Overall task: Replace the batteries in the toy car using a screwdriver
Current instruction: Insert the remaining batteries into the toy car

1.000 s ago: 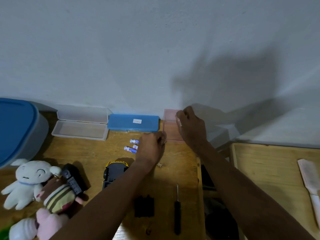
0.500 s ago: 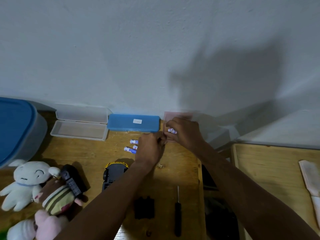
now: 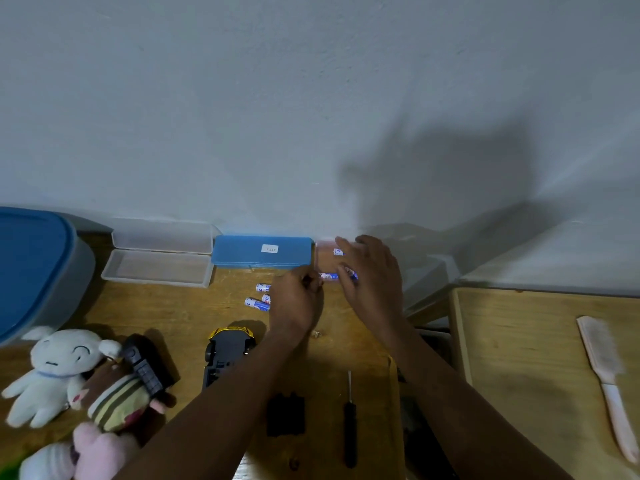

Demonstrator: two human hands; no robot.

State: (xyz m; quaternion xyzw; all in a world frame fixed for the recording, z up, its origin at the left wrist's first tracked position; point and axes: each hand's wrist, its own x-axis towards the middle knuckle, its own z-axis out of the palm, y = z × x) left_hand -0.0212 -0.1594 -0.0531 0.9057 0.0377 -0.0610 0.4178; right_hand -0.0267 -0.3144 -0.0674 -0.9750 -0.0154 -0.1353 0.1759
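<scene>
Though cluttered, wooden table [image 3: 180, 313], pale wall [image 3: 311, 98].

**Desk:** How many batteries [image 3: 257, 303] are pictured?
**Photographer:** Three lie loose near the blue case [image 3: 242, 252]. At least two more are at the pink case [image 3: 325, 245], too blurred to count exactly.
**Desk:** And everything else?
**Photographer:** Three cases, counting the clear case [image 3: 156, 268]. One toy car [image 3: 228, 351], one screwdriver [image 3: 349, 420], one black cover [image 3: 285, 414], one remote [image 3: 145, 370], one comb [image 3: 606, 362], one tub [image 3: 31, 265]. At least three plush toys [image 3: 59, 368].
</scene>
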